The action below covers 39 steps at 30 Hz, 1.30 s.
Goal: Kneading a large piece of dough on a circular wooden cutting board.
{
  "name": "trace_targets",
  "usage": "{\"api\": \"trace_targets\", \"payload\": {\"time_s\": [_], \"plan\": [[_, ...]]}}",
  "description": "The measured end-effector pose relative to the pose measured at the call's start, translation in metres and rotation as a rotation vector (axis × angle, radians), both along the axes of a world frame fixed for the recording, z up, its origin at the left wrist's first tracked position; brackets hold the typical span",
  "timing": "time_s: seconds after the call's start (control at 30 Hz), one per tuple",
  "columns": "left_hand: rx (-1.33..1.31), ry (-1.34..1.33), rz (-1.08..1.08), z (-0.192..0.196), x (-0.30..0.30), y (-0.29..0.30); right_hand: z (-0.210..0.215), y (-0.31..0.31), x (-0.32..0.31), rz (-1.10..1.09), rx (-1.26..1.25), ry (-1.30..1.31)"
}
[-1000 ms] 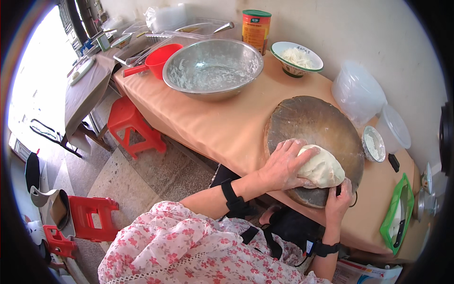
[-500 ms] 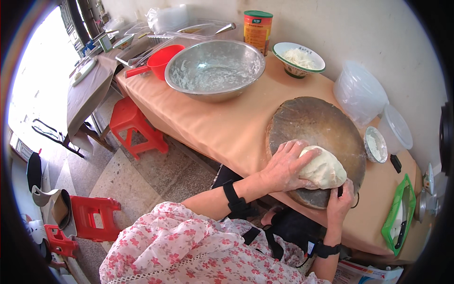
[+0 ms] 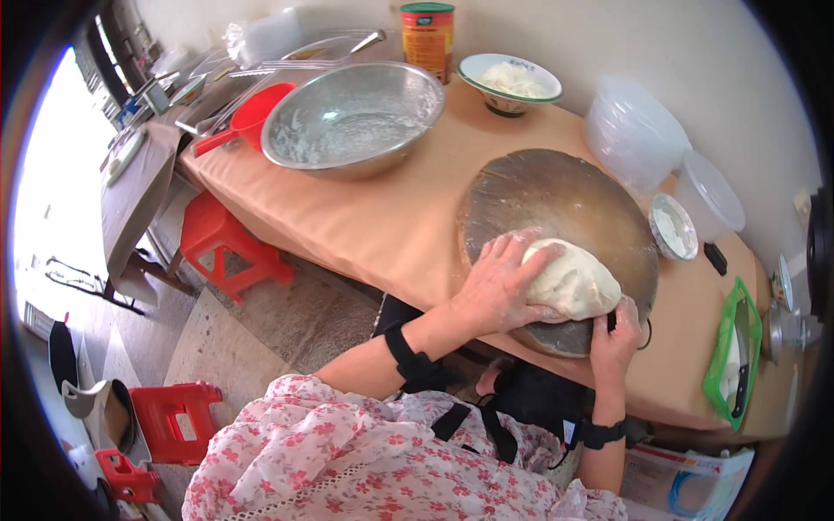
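A pale lump of dough [image 3: 573, 280] lies on a round wooden board [image 3: 565, 195] on the tan-covered table [image 3: 382, 217]. My left hand [image 3: 499, 282] presses against the dough's left side, fingers spread over it. My right hand [image 3: 615, 334] sits at the board's near edge, cupped against the dough's lower right side. Both wrists wear black bands.
A big steel mixing bowl [image 3: 352, 117] stands at the table's left, a red scoop [image 3: 248, 126] beside it. A green-rimmed bowl [image 3: 511, 82], an orange can [image 3: 427, 30], clear plastic containers [image 3: 634, 130], a small flour dish [image 3: 673, 227] and a green tray [image 3: 734, 352] with a knife ring the board. Red stools [image 3: 221, 247] stand on the floor.
Both hands stay on the dough; the left hand has pushed it slightly, and the lump looks a little more rounded. The view has shifted slightly.
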<state>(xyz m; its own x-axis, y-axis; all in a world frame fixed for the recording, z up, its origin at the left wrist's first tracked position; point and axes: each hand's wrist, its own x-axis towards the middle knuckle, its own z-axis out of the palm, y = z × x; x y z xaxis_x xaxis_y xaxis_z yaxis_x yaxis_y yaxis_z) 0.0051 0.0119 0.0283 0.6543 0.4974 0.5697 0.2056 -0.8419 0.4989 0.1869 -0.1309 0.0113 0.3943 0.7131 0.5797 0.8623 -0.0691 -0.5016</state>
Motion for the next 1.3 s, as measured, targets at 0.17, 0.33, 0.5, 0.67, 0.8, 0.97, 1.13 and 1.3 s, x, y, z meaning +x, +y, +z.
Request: {"api": "trace_targets", "payload": {"time_s": [0.17, 0.33, 0.5, 0.67, 0.8, 0.97, 1.13, 1.3], "plan": [[0.024, -0.006, 0.001, 0.0, 0.0, 0.001, 0.002, 0.001, -0.002, -0.006, 0.013, -0.002], [0.038, -0.017, -0.029, 0.002, 0.0, 0.002, 0.005, 0.0, -0.002, -0.025, 0.014, -0.011], [0.055, -0.013, -0.014, -0.001, 0.003, 0.002, 0.004, -0.003, -0.002, -0.026, 0.0, -0.017], [0.035, -0.003, -0.024, 0.002, 0.0, -0.001, 0.002, -0.001, -0.002, -0.03, 0.037, -0.022], [-0.024, 0.051, -0.022, 0.006, -0.005, -0.001, 0.001, -0.001, -0.004, -0.013, 0.058, -0.015], [-0.006, -0.063, -0.115, 0.035, -0.005, 0.02, 0.0, -0.003, -0.001, -0.017, 0.077, -0.048], [0.036, -0.071, -0.336, 0.091, -0.01, 0.031, -0.003, 0.002, 0.005, -0.019, 0.099, -0.021], [0.222, 0.337, -0.311, 0.051, 0.015, 0.022, -0.008, 0.005, 0.004, -0.015, 0.144, -0.013]]}}
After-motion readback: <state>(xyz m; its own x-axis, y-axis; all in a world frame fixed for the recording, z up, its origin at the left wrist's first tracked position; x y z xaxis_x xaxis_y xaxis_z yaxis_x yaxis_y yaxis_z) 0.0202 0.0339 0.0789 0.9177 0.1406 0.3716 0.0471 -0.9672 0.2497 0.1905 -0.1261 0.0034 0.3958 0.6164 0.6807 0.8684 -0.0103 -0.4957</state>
